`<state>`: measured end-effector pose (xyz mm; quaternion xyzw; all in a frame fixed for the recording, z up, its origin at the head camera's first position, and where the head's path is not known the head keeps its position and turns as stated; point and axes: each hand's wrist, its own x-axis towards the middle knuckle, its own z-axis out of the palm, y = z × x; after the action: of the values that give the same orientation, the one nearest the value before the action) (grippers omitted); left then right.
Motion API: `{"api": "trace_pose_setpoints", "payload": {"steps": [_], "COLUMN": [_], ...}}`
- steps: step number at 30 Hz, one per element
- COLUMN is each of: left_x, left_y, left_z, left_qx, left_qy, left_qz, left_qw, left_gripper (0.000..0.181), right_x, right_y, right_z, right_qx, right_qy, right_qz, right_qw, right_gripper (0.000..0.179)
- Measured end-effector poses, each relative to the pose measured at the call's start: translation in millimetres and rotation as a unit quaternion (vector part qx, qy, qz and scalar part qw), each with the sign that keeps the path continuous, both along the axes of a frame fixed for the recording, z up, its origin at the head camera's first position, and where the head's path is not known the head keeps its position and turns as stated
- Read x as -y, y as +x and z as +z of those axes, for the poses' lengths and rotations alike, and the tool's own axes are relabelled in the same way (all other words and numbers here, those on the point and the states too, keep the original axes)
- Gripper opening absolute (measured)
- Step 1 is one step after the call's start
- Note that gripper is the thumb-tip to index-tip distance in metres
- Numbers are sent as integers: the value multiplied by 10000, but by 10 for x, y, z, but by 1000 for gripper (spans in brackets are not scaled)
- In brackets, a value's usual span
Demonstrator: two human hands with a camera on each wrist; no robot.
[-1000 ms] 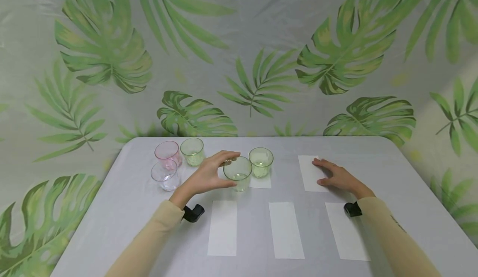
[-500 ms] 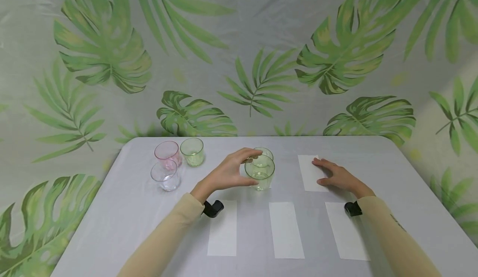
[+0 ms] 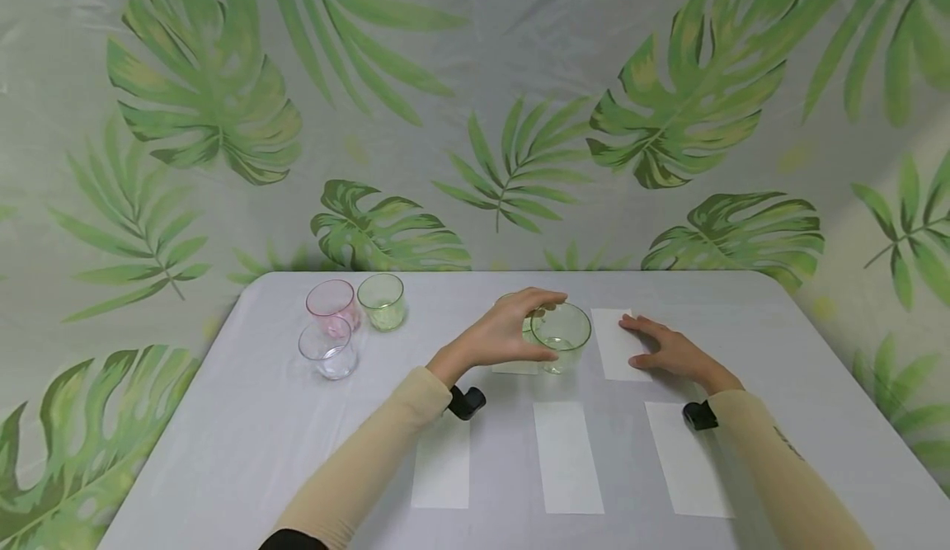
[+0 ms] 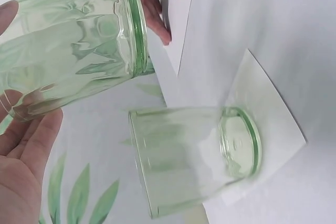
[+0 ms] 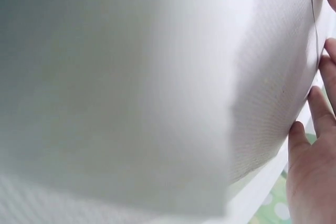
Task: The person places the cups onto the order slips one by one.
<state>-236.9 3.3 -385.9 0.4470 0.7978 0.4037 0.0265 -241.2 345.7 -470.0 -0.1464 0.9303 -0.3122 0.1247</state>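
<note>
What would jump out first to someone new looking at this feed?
Probably the leaf-print backdrop, which fills the upper half of the head view. Next, likely the left hand gripping a green glass near the middle of the table. After that, perhaps the cluster at the table's far left: a pink glass, a clear glass and another green glass.

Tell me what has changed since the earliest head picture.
The left hand has carried its green glass rightward, past the second green glass standing on a paper, and closer to the right hand. Nothing was let go. The right hand, the pink glass and the clear glass stayed put.
</note>
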Motion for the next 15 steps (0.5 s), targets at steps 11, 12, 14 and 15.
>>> {"api": "trace_pose_setpoints", "payload": {"steps": [11, 12, 14, 15], "left_x": [-354, -388, -454, -485], "left_y": [-60, -67, -79, -83], "left_z": [-39, -50, -65, -68], "left_qx": [-32, -53, -82, -69], "left_qy": [-130, -136, -156, -165], "left_qz": [-45, -42, -26, -25], "left_qw": [9999, 9999, 9998, 9998], "left_gripper": [74, 74, 74, 74], "right_x": [42, 45, 50, 52], "right_y": [4, 5, 6, 6], "right_z": [22, 27, 35, 39], "right_qx": [119, 147, 221, 257], "right_qy": [124, 136, 162, 175], "right_qz": [-144, -168, -230, -261], "right_qw": [9997, 9997, 9994, 9992], "right_gripper": [78, 79, 81, 83]}}
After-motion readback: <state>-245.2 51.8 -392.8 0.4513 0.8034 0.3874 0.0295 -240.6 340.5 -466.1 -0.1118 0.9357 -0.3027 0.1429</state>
